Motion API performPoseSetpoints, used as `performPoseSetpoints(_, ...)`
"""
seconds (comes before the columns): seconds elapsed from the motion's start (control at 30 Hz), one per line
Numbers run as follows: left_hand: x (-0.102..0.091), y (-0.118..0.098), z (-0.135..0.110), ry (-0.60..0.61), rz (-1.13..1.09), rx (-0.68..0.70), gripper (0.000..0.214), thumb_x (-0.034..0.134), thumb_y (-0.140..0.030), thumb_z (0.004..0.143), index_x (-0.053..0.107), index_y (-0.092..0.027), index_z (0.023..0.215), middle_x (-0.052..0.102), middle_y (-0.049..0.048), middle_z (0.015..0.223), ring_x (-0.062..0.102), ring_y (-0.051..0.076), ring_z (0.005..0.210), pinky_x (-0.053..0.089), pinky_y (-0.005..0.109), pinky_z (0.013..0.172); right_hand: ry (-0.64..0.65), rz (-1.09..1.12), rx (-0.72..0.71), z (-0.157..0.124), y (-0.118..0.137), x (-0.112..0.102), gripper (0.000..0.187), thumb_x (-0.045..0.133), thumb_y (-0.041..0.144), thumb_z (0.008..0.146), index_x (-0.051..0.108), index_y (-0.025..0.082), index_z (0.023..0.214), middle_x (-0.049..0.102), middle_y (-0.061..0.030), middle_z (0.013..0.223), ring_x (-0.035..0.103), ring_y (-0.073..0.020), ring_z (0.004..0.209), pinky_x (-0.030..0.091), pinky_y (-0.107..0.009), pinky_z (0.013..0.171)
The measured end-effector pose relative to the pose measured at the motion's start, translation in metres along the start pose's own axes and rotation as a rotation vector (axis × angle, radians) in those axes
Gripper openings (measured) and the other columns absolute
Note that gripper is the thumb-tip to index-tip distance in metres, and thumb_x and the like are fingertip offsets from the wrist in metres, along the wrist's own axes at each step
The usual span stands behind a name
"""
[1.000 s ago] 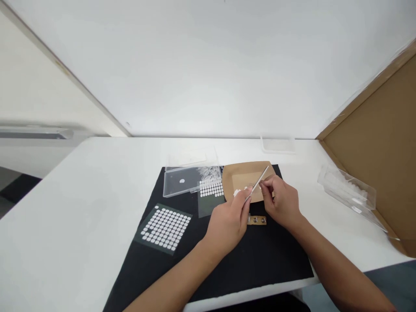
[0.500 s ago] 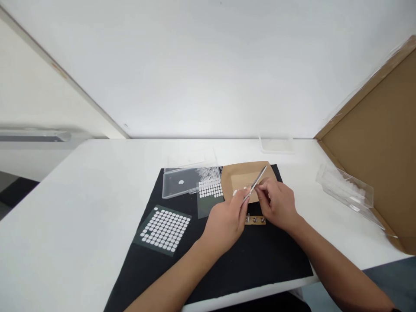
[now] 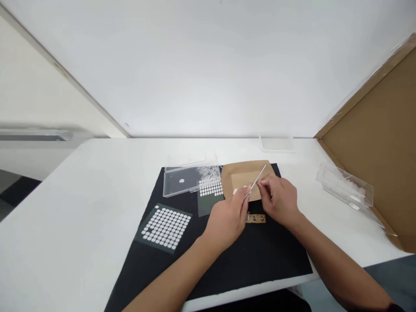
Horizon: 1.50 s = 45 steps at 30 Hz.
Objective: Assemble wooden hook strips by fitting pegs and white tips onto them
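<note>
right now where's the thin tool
In the head view, right of centre: the thin tool is in the left hand, over the brown tray, beside the right hand.

Wht wall [image 3: 208,69] behind wht tbl [image 3: 65,208]; blue-grey flr [image 3: 398,277] lower R.

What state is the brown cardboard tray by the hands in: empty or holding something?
Not empty: small white pieces show in the tray, beside the left hand.

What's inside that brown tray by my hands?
The brown tray holds small white pieces near your left hand; what that hand and your right hand cover is hidden.
</note>
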<state>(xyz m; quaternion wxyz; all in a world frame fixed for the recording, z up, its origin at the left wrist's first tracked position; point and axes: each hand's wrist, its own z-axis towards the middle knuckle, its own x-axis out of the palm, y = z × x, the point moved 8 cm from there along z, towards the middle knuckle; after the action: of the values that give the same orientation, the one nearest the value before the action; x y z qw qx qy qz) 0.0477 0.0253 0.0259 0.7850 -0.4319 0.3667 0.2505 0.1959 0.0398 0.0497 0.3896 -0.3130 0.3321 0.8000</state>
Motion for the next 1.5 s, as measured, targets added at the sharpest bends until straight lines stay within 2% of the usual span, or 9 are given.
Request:
performPoseSetpoints(0.27, -0.001, -0.003, 0.0, -0.002, 0.058, 0.006, 0.033, 0.04, -0.028, 0.113, 0.063, -0.017, 0.132, 0.082, 0.0081, 0.088, 0.079, 0.025, 0.067, 0.054, 0.028, 0.055, -0.024, -0.045, 0.022, 0.001, -0.005, -0.004, 0.02, 0.055, 0.027, 0.107, 0.054, 0.024, 0.088, 0.071, 0.0, 0.078, 0.057, -0.0173, 0.062, 0.029, -0.033, 0.06)
performPoseSetpoints(0.37, -0.002, -0.005, 0.0, -0.016, 0.046, 0.018, 0.033, 0.039, -0.027, 0.113, 0.063, -0.017, 0.133, 0.083, 0.0089, 0.093, 0.08, 0.024, 0.069, 0.054, 0.028, 0.056, 0.03, -0.028, -0.042, 0.001, 0.001, 0.001, 0.022, 0.055, 0.027, 0.108, 0.052, 0.024, 0.086, 0.068, 0.0011, 0.073, 0.054, -0.0172, 0.06, 0.03, -0.033, 0.061)
performPoseSetpoints(0.5, -0.003, -0.004, 0.0, -0.009, 0.027, 0.015, 0.034, 0.041, -0.027, 0.113, 0.061, -0.018, 0.138, 0.082, 0.0084, 0.093, 0.08, 0.024, 0.07, 0.055, 0.028, 0.057, -0.058, -0.044, 0.032, 0.0, -0.003, -0.005, 0.019, 0.055, 0.027, 0.108, 0.054, 0.024, 0.089, 0.071, 0.0004, 0.077, 0.056, -0.0173, 0.061, 0.028, -0.034, 0.061)
performPoseSetpoints(0.67, -0.002, -0.002, -0.001, -0.007, 0.011, 0.011, 0.033, 0.041, -0.026, 0.112, 0.062, -0.017, 0.135, 0.082, 0.009, 0.094, 0.079, 0.025, 0.069, 0.055, 0.028, 0.057, 0.01, -0.007, -0.033, 0.001, 0.002, 0.0, 0.022, 0.054, 0.026, 0.108, 0.054, 0.024, 0.087, 0.068, 0.0012, 0.073, 0.053, -0.0169, 0.059, 0.029, -0.034, 0.061)
performPoseSetpoints(0.8, -0.001, -0.002, 0.0, -0.005, 0.017, 0.008, 0.034, 0.039, -0.027, 0.112, 0.062, -0.017, 0.135, 0.083, 0.0095, 0.094, 0.08, 0.027, 0.069, 0.055, 0.031, 0.055, -0.019, -0.039, 0.016, 0.001, -0.001, -0.003, 0.022, 0.056, 0.026, 0.107, 0.054, 0.023, 0.086, 0.069, 0.0004, 0.074, 0.054, -0.0171, 0.061, 0.028, -0.034, 0.061)
performPoseSetpoints(0.93, -0.003, -0.002, 0.001, 0.013, -0.028, -0.002, 0.033, 0.039, -0.026, 0.112, 0.062, -0.018, 0.135, 0.083, 0.0093, 0.101, 0.081, 0.026, 0.075, 0.057, 0.031, 0.06, 0.033, 0.009, -0.052, 0.0, 0.009, -0.001, 0.022, 0.054, 0.025, 0.107, 0.054, 0.023, 0.086, 0.067, 0.0012, 0.072, 0.052, -0.017, 0.06, 0.032, -0.034, 0.065)
performPoseSetpoints(1.2, -0.005, -0.005, 0.0, 0.02, -0.04, 0.007, 0.034, 0.039, -0.026, 0.112, 0.058, -0.018, 0.139, 0.083, 0.0085, 0.098, 0.081, 0.026, 0.072, 0.056, 0.03, 0.059, 0.035, 0.04, -0.04, 0.003, 0.005, -0.003, 0.022, 0.055, 0.025, 0.108, 0.053, 0.024, 0.086, 0.066, 0.0027, 0.071, 0.053, -0.0161, 0.06, 0.035, -0.033, 0.067)
performPoseSetpoints(1.33, -0.004, -0.004, 0.0, 0.022, -0.042, 0.008, 0.036, 0.04, -0.026, 0.112, 0.057, -0.019, 0.142, 0.083, 0.0087, 0.1, 0.081, 0.025, 0.072, 0.056, 0.029, 0.059, -0.023, 0.003, 0.039, 0.004, -0.004, -0.007, 0.021, 0.057, 0.026, 0.107, 0.053, 0.024, 0.086, 0.07, 0.0014, 0.076, 0.056, -0.0167, 0.063, 0.034, -0.033, 0.066)
performPoseSetpoints(1.5, -0.004, 0.0, -0.001, -0.001, -0.065, -0.039, 0.035, 0.04, -0.029, 0.112, 0.062, -0.018, 0.137, 0.083, 0.0101, 0.101, 0.081, 0.026, 0.075, 0.058, 0.031, 0.063, 0.027, 0.077, -0.024, 0.005, 0.007, -0.005, 0.02, 0.057, 0.023, 0.107, 0.054, 0.024, 0.088, 0.071, 0.0012, 0.076, 0.059, -0.0163, 0.063, 0.038, -0.032, 0.068)
